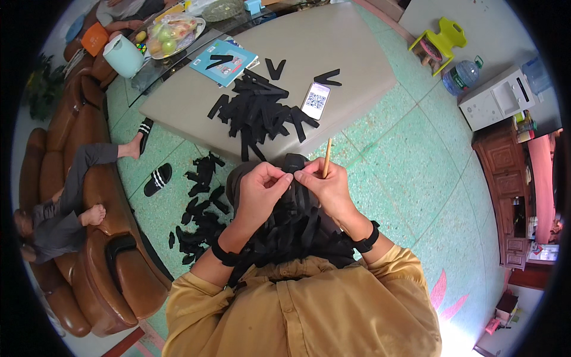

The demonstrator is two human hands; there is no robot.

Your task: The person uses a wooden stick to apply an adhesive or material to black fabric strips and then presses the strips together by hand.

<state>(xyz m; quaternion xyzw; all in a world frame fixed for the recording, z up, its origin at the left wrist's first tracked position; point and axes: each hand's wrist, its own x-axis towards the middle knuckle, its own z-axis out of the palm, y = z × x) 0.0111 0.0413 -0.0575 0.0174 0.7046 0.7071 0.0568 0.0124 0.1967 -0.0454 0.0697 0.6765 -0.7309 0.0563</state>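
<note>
Over my lap, both hands pinch a small black fabric-like piece [295,161] between thumbs and fingers. My left hand [262,189] grips its left edge, its fingers closed. On the other side my right hand [329,189] is closed on the piece too, and a thin wooden stick [328,156] stands up from between its fingers. Many loose black strips [285,229] cover my lap below the hands. Ahead, a heap of folded black strips [256,107] lies on a beige padded surface [333,35]. More black pieces [202,226] are scattered on the floor to my left.
A phone [316,100] and blue books [223,62] lie on the padded surface. Striped slippers [157,180] are on the green floor. At left, another person's legs [83,172] rest on a brown sofa [113,273]. A green chair [447,38] and water jug [464,76] stand far right.
</note>
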